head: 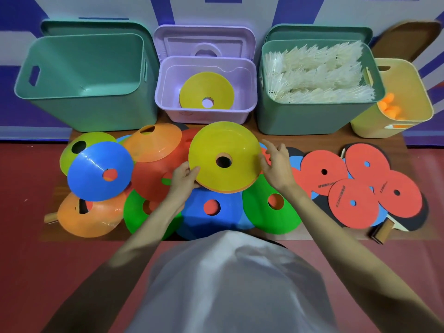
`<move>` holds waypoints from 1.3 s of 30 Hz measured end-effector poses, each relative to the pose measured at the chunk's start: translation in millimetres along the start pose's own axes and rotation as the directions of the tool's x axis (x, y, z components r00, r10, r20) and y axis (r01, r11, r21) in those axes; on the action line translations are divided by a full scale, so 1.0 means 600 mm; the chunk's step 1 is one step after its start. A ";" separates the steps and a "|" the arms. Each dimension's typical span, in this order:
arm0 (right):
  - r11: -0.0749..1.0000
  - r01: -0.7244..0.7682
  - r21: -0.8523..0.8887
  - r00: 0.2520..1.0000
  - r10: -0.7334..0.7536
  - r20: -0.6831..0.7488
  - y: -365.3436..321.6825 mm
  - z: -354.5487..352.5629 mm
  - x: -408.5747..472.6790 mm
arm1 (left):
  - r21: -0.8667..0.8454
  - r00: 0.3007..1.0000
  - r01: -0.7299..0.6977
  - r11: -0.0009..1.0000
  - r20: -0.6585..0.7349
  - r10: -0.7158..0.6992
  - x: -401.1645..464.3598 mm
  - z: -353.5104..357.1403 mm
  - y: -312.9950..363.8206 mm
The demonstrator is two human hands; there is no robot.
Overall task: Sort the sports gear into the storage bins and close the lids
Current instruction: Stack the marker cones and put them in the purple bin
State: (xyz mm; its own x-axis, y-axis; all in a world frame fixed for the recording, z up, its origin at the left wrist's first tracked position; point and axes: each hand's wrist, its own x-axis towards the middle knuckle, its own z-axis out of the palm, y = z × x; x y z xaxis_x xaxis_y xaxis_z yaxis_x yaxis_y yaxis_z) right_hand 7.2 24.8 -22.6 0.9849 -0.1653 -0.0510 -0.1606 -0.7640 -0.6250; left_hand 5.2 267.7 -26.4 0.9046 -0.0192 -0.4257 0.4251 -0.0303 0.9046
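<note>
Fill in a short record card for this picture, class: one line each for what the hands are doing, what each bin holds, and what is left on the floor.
Left hand: grips the yellow cone at its left rim
Right hand: open, fingers at the cone's right rim
Purple bin: yellow cone inside, lid up
Left green bin: nothing visible inside
Right green bin: white shuttlecocks
Yellow bin: orange balls
Floor: coloured cones, table tennis paddles

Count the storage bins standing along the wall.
4: an empty green bin far left, a purple bin holding a yellow cone, a green bin of shuttlecocks, a yellow bin far right.
</note>
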 end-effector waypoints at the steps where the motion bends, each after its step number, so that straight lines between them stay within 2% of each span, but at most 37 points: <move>1: 1.000 -0.022 -0.002 1.000 0.022 -0.005 0.006 -0.002 -0.007 | 0.037 0.999 -0.015 0.999 -0.038 0.016 -0.001 -0.002 -0.005; 4: 0.986 -0.115 -0.119 0.993 0.117 0.018 0.026 -0.005 -0.044 | 0.123 0.991 -0.039 0.992 -0.125 0.055 -0.006 -0.005 -0.019; 7: 0.904 -0.177 -0.390 0.944 0.268 0.192 0.048 0.002 -0.092 | 0.111 0.980 -0.028 0.993 -0.195 0.049 -0.017 -0.002 -0.027; 9: 0.867 -0.166 -0.470 0.895 0.332 0.297 0.058 0.009 -0.120 | 0.121 0.975 -0.027 0.992 -0.218 0.053 -0.023 -0.001 -0.035; 13: 0.858 -0.098 -0.505 0.889 0.303 0.344 0.071 0.026 -0.146 | 0.122 0.972 -0.033 0.992 -0.226 0.061 -0.032 0.003 -0.049; 17: 0.882 -0.076 -0.465 0.892 0.269 0.365 0.079 0.020 -0.141 | 0.101 0.962 -0.049 0.994 -0.261 0.074 -0.042 0.015 -0.053; 23: 0.972 -0.104 -0.211 0.968 0.148 0.205 0.064 -0.050 -0.119 | 0.113 0.937 -0.094 0.989 -0.325 0.126 -0.045 0.017 -0.051; 26: 0.987 -0.139 -0.084 0.982 0.148 0.116 0.051 -0.083 -0.107 | 0.108 0.927 -0.086 0.990 -0.356 0.120 -0.043 0.017 -0.047; 29: 0.977 -0.162 -0.141 0.981 0.175 0.079 0.036 -0.099 -0.098 | 0.099 0.917 -0.114 0.989 -0.372 0.143 -0.041 0.017 -0.046; 34: 0.982 0.017 -0.188 0.999 -0.026 -0.045 0.030 -0.109 -0.086 | 0.078 0.920 -0.116 0.990 -0.367 0.137 -0.052 0.023 -0.052; 39: 0.986 0.083 -0.145 0.996 -0.088 -0.030 0.016 -0.117 -0.073 | 0.044 0.916 -0.103 0.994 -0.384 0.112 -0.066 0.035 -0.056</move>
State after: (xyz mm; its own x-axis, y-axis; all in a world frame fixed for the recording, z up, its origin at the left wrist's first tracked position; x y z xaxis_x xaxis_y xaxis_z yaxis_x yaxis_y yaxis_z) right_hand -42.3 -19.4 28.3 0.9929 -0.1159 0.0276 -0.0860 -0.8575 -0.5073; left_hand -45.3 248.4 -40.7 0.8882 0.3631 -0.2815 0.3280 -0.0719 0.9420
